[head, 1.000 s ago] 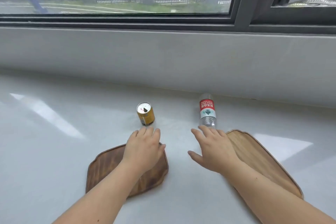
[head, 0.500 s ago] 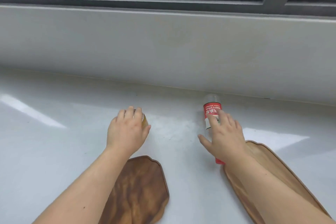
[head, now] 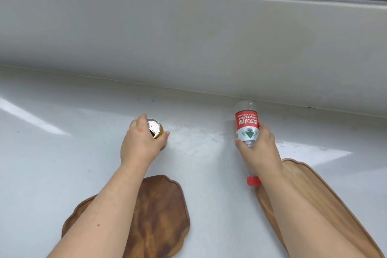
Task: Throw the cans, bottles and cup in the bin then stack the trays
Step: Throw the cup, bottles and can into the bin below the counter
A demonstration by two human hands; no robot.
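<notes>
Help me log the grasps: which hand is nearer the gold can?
Left. The left hand is wrapped around the gold can, fingers on its rim. The right hand is well off to the can's right, holding the water bottle.

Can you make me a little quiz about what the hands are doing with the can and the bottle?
1. True or false: the left hand is wrapped around the gold can.
2. Which way does the red cap of the water bottle in the right hand point?
A. Toward the window wall
B. Toward the person
C. It has no cap
3. Fill in the missing word: the dark wooden tray and the light wooden tray lie ____ on the white counter, not stacked.

Key
1. True
2. B
3. apart
</notes>
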